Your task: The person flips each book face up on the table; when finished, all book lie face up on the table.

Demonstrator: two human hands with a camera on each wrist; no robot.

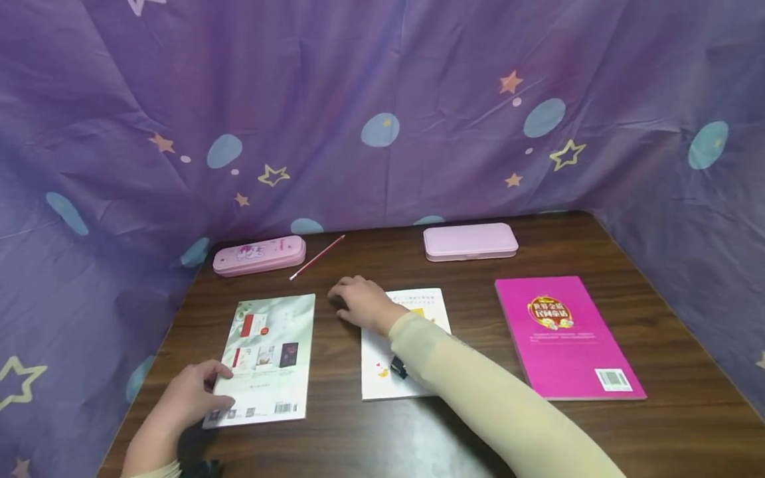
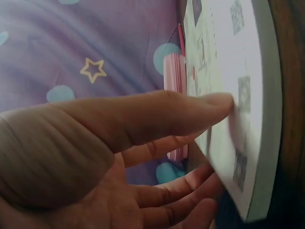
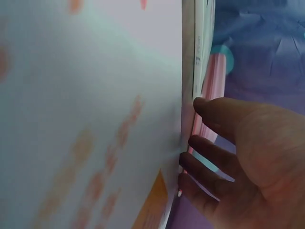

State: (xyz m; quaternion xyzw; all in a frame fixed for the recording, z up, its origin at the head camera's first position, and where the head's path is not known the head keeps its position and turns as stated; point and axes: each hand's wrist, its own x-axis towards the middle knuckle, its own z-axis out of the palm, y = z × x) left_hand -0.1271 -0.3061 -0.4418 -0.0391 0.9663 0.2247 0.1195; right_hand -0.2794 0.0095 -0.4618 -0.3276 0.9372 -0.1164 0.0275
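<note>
A pale green book (image 1: 265,355) lies back cover up at the table's near left. My left hand (image 1: 191,395) pinches its near-left corner; in the left wrist view the thumb of that hand (image 2: 143,143) lies on the cover of the book (image 2: 238,71) and the fingers curl under its edge. A white booklet (image 1: 376,352) lies in the middle. My right hand (image 1: 361,305) rests palm down at its far-left corner. In the right wrist view the loosely straight fingers of that hand (image 3: 238,157) touch the edge of the booklet (image 3: 95,95).
On the brown table (image 1: 382,431) a magenta book (image 1: 564,335) lies at the right. A pink pencil case (image 1: 259,255) and a red pencil (image 1: 317,257) sit at the far left, another pink case (image 1: 470,240) at the far middle. Purple star-patterned cloth (image 1: 382,99) surrounds the table.
</note>
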